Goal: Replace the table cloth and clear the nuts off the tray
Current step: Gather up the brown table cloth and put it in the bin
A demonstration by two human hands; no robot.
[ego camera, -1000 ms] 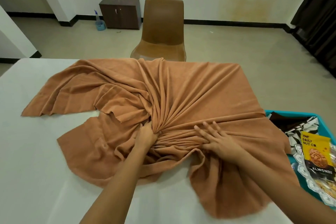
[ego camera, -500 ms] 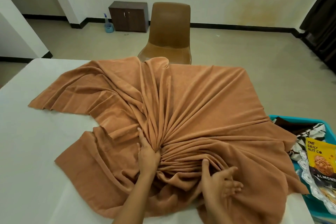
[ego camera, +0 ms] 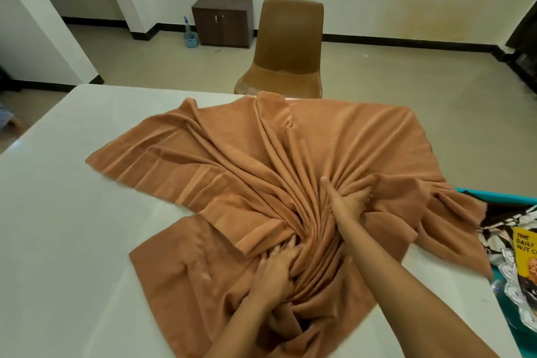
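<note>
An orange-brown table cloth point(ego camera: 220, 165) lies bunched in radiating folds on the white table point(ego camera: 66, 212). My left hand point(ego camera: 276, 267) grips a gathered bundle of the cloth near the front. Farther out and to the right, my right hand point(ego camera: 348, 197) grips more folds of it. At the right edge a yellow almond packet point(ego camera: 526, 256) lies on a silver tray point(ego camera: 511, 296) inside a teal basket point(ego camera: 499, 197).
A black-and-white patterned cloth point(ego camera: 505, 226) also lies in the basket. A brown chair point(ego camera: 287, 52) stands at the table's far side. A dark cabinet point(ego camera: 223, 21) and a blue spray bottle point(ego camera: 190, 36) are by the back wall.
My right hand has reached forward from the near folds and taken hold of cloth farther out. My left hand has pulled its bundle closer. The cloth has drawn in from the left.
</note>
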